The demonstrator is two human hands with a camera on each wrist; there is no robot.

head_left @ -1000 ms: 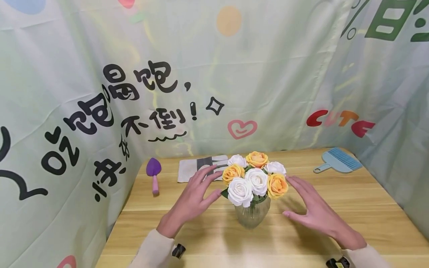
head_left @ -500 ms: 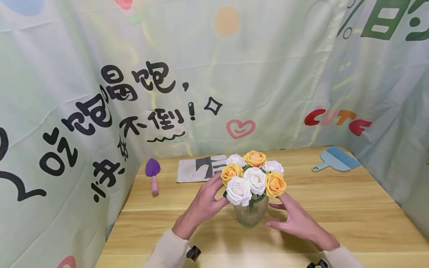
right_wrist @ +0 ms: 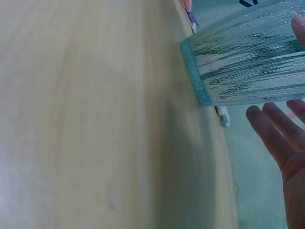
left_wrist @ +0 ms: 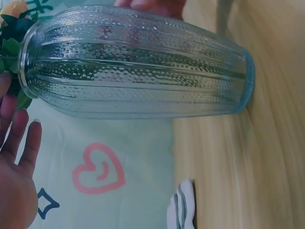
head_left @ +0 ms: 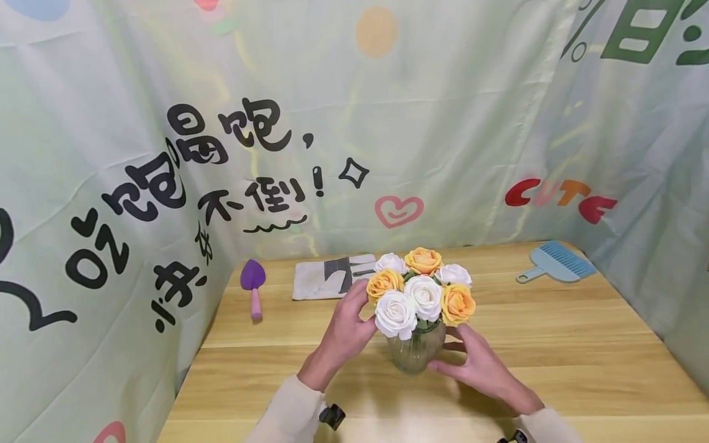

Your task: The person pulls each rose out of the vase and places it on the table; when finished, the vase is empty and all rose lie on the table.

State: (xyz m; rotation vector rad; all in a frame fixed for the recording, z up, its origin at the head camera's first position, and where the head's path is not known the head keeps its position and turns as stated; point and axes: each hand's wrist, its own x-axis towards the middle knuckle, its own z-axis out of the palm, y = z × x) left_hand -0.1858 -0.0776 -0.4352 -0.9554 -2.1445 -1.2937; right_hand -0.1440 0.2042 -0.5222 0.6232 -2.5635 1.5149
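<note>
A ribbed clear glass vase (head_left: 415,352) stands upright on the table, holding a bunch of white and orange roses (head_left: 423,295). At the flowers' left side is my left hand (head_left: 346,326), its fingers extended near the vase's mouth in the left wrist view; whether they touch the leaves I cannot tell. My right hand (head_left: 482,366) spreads around the vase's right side, thumb in front and fingers behind. In the right wrist view, the fingers (right_wrist: 274,131) are fairly straight, with a gap showing between them and the glass (right_wrist: 252,62).
On the wooden table (head_left: 554,344), a purple trowel with a pink handle (head_left: 255,292) lies at the back left. A folded grey-and-white cloth (head_left: 318,280) lies behind the vase. A blue dustpan-shaped tool (head_left: 556,264) is at the back right. Printed curtains (head_left: 454,141) enclose the table.
Both hands have moved inward toward the vase, the left to the flowers' edge and the right lower, beside the glass. The vase has stayed in place.
</note>
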